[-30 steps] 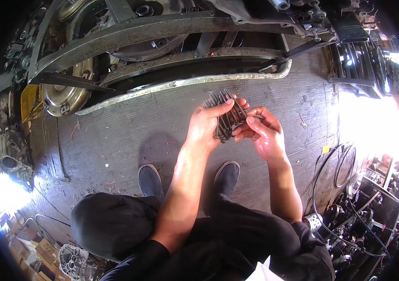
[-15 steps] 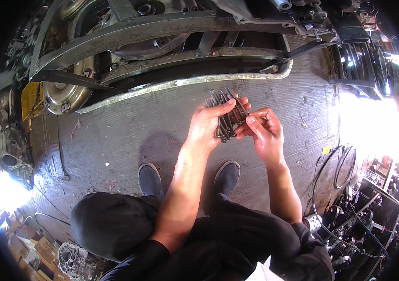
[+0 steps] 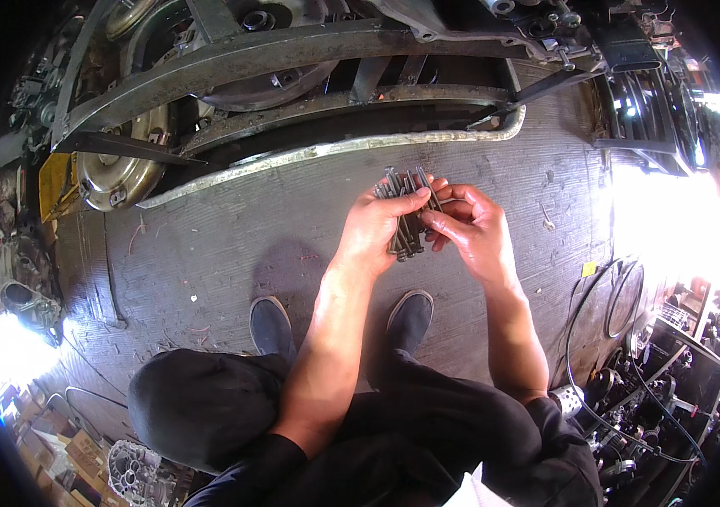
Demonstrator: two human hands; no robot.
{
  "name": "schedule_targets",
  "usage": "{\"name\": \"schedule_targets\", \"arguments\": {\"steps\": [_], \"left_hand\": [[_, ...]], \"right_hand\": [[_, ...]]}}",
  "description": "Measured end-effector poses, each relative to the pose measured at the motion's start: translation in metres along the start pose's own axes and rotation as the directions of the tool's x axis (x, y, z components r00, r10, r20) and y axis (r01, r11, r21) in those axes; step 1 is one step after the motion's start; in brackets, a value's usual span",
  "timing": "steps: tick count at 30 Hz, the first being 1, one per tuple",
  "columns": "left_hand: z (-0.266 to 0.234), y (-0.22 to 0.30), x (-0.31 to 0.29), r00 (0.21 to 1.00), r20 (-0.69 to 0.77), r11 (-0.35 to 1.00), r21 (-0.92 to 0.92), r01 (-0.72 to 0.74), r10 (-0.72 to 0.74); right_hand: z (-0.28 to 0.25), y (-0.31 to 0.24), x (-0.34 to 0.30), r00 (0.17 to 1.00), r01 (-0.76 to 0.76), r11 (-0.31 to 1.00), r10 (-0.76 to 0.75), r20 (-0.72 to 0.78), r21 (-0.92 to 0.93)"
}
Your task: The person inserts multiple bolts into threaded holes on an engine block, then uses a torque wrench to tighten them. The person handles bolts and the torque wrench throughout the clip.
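Note:
A bundle of long, dark metal bolts (image 3: 405, 235) is gripped in my left hand (image 3: 366, 230), its thumb pressed across them. The bolts stand roughly side by side, most with their heads at the lower end. My right hand (image 3: 482, 235) is closed against the right side of the bundle, thumb and fingers pinching around a bolt there. Its fingertips are partly hidden behind the bolts and the thumb. Both hands are held together above the floor, in front of my knees.
Ahead stands a metal frame (image 3: 250, 59) with large round metal parts in it, over a pale-rimmed tray (image 3: 326, 149). A black cable (image 3: 578, 338) lies at the right beside a rack of metal parts (image 3: 639, 422). A cast housing (image 3: 133, 471) sits at lower left.
My right hand has shifted slightly left, its thumb closer to the bundle and fingers more curled. The outermost bolt stands more upright and closer to the others.

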State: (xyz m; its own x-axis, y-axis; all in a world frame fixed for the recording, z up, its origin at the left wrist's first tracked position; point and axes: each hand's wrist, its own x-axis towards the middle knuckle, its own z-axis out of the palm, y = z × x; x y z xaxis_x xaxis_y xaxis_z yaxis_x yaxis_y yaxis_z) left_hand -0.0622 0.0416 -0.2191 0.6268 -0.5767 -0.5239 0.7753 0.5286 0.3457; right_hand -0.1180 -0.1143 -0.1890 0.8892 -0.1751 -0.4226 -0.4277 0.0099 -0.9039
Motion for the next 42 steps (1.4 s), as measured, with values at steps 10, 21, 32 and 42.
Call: {"name": "schedule_targets", "arguments": {"steps": [10,21,32,42], "left_hand": [[-0.016,-0.001,0.007,0.994,0.082,0.994,-0.079,0.074,-0.067],[-0.008,0.000,0.005,1.000,0.016,0.996,-0.093,0.000,0.002],[-0.001,-0.001,0.004,1.000,0.000,0.999,-0.025,-0.021,0.021],[-0.013,-0.011,0.012,0.994,-0.075,0.997,-0.002,-0.082,0.082]], "right_hand": [[-0.007,0.000,0.006,0.992,-0.073,0.984,0.055,0.112,0.161],[-0.015,0.003,-0.005,0.985,-0.097,0.967,0.059,0.163,0.235],[0.013,0.017,-0.002,0.990,0.116,0.916,-0.136,-0.027,-0.383],[-0.004,-0.005,-0.004,0.974,-0.222,0.971,0.216,0.069,0.091]]}}
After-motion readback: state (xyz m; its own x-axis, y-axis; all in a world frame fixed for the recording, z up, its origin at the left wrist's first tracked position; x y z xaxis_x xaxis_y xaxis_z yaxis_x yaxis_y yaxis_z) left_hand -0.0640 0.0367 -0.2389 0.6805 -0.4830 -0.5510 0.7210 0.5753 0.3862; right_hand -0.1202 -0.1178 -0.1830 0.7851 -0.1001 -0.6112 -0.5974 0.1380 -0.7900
